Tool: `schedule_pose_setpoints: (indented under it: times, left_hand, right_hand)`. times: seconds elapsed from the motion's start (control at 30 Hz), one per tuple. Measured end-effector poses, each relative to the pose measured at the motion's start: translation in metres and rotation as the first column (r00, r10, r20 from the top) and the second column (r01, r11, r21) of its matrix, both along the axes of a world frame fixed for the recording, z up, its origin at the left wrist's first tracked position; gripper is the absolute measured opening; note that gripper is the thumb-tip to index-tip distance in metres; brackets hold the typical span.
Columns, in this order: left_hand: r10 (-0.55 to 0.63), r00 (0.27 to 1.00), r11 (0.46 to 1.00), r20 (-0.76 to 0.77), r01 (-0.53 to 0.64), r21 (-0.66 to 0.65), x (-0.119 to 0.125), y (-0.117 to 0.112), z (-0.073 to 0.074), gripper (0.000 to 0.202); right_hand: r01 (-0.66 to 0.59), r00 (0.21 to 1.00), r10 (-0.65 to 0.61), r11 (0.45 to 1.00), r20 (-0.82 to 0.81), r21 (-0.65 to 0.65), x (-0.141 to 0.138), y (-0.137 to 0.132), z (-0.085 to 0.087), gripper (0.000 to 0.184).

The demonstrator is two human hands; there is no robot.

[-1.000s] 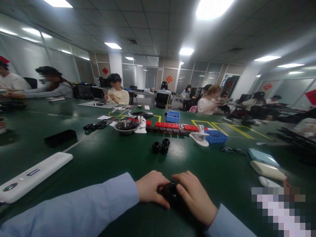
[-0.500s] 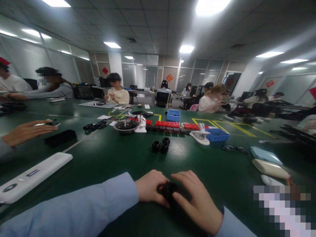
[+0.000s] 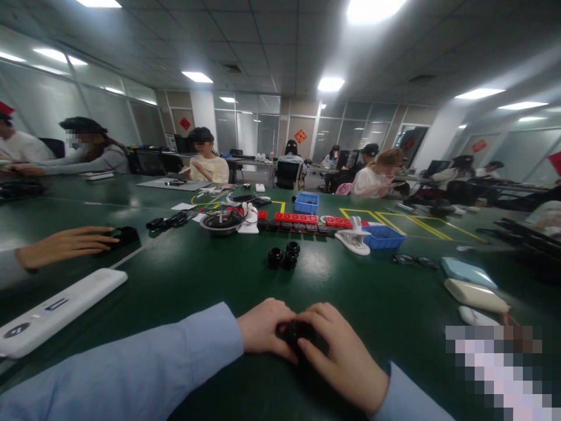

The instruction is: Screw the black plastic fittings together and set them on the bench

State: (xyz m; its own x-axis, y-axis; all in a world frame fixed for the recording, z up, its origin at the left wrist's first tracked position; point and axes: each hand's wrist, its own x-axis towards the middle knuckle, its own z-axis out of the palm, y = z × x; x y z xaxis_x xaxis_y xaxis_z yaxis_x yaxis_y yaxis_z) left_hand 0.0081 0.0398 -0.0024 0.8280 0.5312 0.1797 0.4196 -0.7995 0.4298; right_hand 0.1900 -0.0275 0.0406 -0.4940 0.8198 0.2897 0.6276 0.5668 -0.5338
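A glossy black round part (image 3: 298, 331) sits low over the green table (image 3: 228, 386) between my hands. My left hand (image 3: 269, 327) is closed on its left side, fingers and thumb wrapped round it. From the right, my right hand (image 3: 339, 354) curls over the same part, with its index finger on top and thumb against the near side. The lower portion of the part is lost in shadow and behind my fingers. Farther out stands a small cluster of similar black round parts (image 3: 290, 258).
A white power strip (image 3: 65, 310) lies at left, near a co-worker's hand (image 3: 65, 245) at a black box (image 3: 127, 237). Red strips (image 3: 295, 218), a white clip stand (image 3: 353, 241) and a blue bin (image 3: 383, 237) line the middle. Glasses (image 3: 416, 261) and pouches (image 3: 475, 292) are at right.
My right hand has closed in from above the black round part and now rests its fingers on it. My left hand keeps its grip. The co-worker's hand moved right to the black box.
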Motion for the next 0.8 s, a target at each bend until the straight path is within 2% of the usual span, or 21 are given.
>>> schedule_pose_setpoints:
  times: [0.37,0.8]
  left_hand:
    - [-0.008,1.0,1.0,0.011,0.008,0.005,-0.0012,0.0025,-0.0051,0.039]
    - [-0.013,1.0,1.0,0.017,0.013,-0.015,-0.0012,-0.0003,0.0009,0.037]
  right_hand:
    - [0.009,1.0,-0.008,1.0,0.017,-0.012,-0.0006,0.0003,-0.0002,0.022]
    - [0.002,1.0,-0.002,1.0,-0.001,-0.024,-0.0002,-0.0006,-0.0016,0.021]
